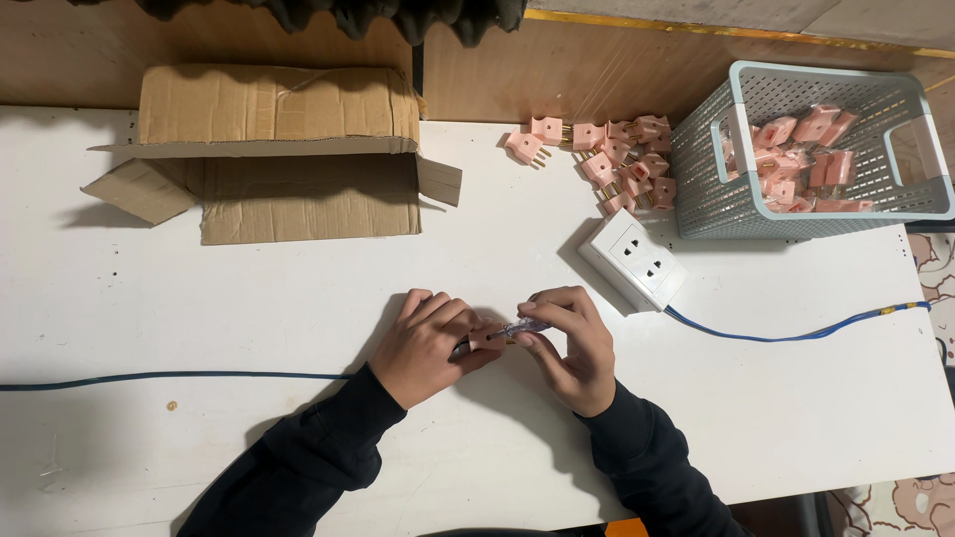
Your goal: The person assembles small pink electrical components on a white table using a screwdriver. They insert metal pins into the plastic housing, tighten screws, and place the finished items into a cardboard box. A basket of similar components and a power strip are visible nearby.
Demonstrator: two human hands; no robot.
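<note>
Basket [708, 189] holds pink plugs [806, 159]; our left hand [428, 343] grips pink plug [487, 339], right hand [572, 343] pinches clear-handled screwdriver [524, 327].

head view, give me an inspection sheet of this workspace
surface: white table, a few small specks
job's things: pink plug and small clear-handled tool, held between both hands
clutter: open cardboard box; loose pile of pink plugs; grey basket holding bagged pink plugs
hands: left hand grips the plug; right hand holds the tool to it
cables: blue cable from white socket block; dark cable across the table on the left
surroundings: brown wooden panel behind
</note>
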